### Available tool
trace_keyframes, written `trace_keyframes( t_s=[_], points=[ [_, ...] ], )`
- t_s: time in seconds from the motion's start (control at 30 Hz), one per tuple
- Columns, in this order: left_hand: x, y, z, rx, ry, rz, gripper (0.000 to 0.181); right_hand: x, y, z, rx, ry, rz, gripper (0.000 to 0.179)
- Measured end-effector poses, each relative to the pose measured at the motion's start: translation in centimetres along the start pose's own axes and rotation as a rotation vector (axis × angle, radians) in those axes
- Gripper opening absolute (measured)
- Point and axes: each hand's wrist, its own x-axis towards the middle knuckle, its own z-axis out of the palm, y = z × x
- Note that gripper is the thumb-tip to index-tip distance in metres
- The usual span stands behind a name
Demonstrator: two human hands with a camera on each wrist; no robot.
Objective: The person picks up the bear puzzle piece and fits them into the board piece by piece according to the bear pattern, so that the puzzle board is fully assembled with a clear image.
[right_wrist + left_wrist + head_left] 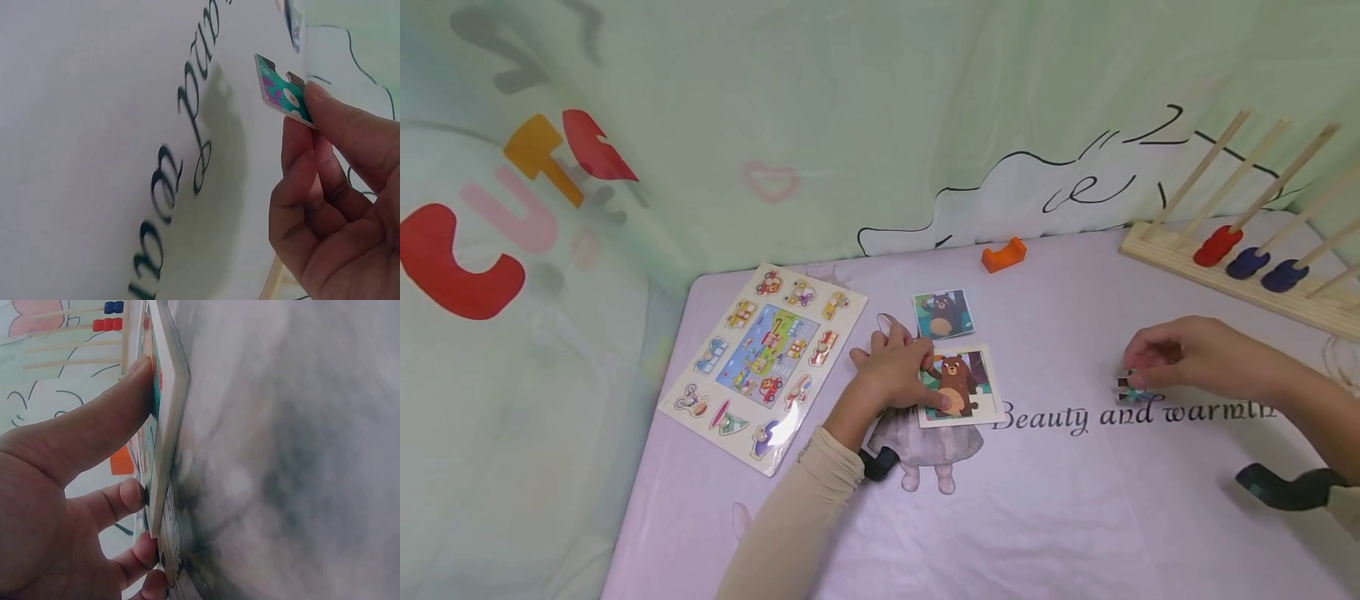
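My left hand (895, 367) lies over the left side of a small framed bear puzzle (987, 367) on the table. Its thumb (119, 415) presses the puzzle's face, while the other fingertips touch down around the left edge. At the puzzle's right side a bottom corner shows pale backing. Off to the right, my right hand (1183, 358) pinches a teal puzzle piece (281, 94) between thumb and fingers, held just above the tabletop. White flowers and purple marks show on that piece. A square bear picture card (943, 314) lies just beyond the puzzle.
On the left lies a vehicle peg puzzle board (801, 333). An orange block with a notch (1003, 255) stands toward the back. A wooden rack with upright rods (1232, 279), carrying red and blue beads, is at the right. A printed curtain (820, 125) borders the table's far edge.
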Motion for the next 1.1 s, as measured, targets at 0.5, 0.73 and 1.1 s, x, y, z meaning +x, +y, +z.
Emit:
trace_keyframes(
  t_s=[0.5, 0.73, 1.1],
  points=[
    [-0.3, 0.1, -0.2, 0.015, 0.006, -0.001, 0.054, 2.6, -4.9, 1.5, 0.238, -0.150, -0.041, 0.019],
    [-0.3, 0.1, -0.1, 0.016, 0.010, -0.002, 0.054, 3.6, -6.9, 2.8, 0.269, -0.167, -0.090, 0.013],
    [-0.4, 0.1, -0.2, 0.009, 0.014, -0.001, 0.055, 4.8, -8.5, 4.6, 0.318, -0.184, -0.153, 0.008]
  ],
)
